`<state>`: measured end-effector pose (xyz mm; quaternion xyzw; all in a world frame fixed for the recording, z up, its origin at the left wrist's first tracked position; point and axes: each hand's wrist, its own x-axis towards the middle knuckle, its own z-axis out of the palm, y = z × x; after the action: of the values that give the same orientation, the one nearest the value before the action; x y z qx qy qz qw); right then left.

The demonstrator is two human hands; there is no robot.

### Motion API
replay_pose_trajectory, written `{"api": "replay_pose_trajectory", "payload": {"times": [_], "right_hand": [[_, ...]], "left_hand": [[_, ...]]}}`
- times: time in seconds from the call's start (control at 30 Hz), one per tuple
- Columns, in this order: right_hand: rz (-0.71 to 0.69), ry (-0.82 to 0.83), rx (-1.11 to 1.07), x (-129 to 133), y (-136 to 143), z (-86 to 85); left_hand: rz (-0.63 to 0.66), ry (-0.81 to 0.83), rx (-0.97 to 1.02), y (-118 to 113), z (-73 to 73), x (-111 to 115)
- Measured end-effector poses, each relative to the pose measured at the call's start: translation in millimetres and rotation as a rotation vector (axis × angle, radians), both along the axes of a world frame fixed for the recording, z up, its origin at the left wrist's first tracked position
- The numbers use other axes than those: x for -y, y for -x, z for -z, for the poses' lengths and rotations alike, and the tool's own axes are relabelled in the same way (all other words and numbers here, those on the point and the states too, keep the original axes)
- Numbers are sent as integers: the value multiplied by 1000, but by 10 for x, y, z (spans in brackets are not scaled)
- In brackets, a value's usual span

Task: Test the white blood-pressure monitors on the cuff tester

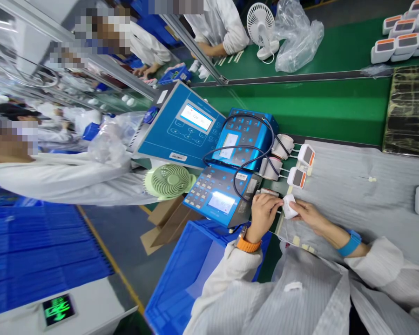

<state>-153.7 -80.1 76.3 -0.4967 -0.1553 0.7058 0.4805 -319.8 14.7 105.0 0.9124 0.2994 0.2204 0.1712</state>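
My right hand (309, 215), with a blue band at the wrist, grips a small white device (289, 206) by its side. My left hand (264, 210), wearing an orange-strapped watch (248, 244), has its fingers pinched together at the device's left edge; what lies between them is too small to make out. Just beyond, two similar white devices with orange strips, a nearer one (296, 177) and a farther one (306, 155), rest at the mat's edge. White leads join them to round pinkish-white fixtures, one of them (271, 168) beside the blue instruments.
Blue keypad instruments, a near one (209, 179) and a far one (235, 125), stand left with a looping black cable (242, 148). Around them are a larger blue unit (164, 135), a green fan (169, 180) and a blue bin (174, 279). A grey mat (352, 186) covers the bench. Co-workers sit nearby.
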Motion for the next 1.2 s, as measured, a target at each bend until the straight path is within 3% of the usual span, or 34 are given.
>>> {"api": "replay_pose_trajectory", "payload": {"times": [0.17, 0.3, 0.47, 0.63, 0.87, 1.1, 1.2], "right_hand": [[35, 39, -39, 4, -17, -7], [37, 52, -51, 7, -27, -14], [36, 44, -26, -6, -9, -3], [36, 46, -10, -22, 17, -6], [40, 1, 39, -33, 72, -17], [64, -7, 153, -45, 164, -23], [94, -30, 197, -41, 232, -5]], "left_hand": [[-15, -75, -16, 64, 23, 60], [50, -28, -2, 157, -32, 121], [-12, -7, -52, 166, -31, 144], [32, 9, -17, 139, -19, 110], [-14, 92, -68, 129, 12, 136], [23, -55, -103, 167, -15, 137], [50, -42, -106, 194, -53, 160]]}}
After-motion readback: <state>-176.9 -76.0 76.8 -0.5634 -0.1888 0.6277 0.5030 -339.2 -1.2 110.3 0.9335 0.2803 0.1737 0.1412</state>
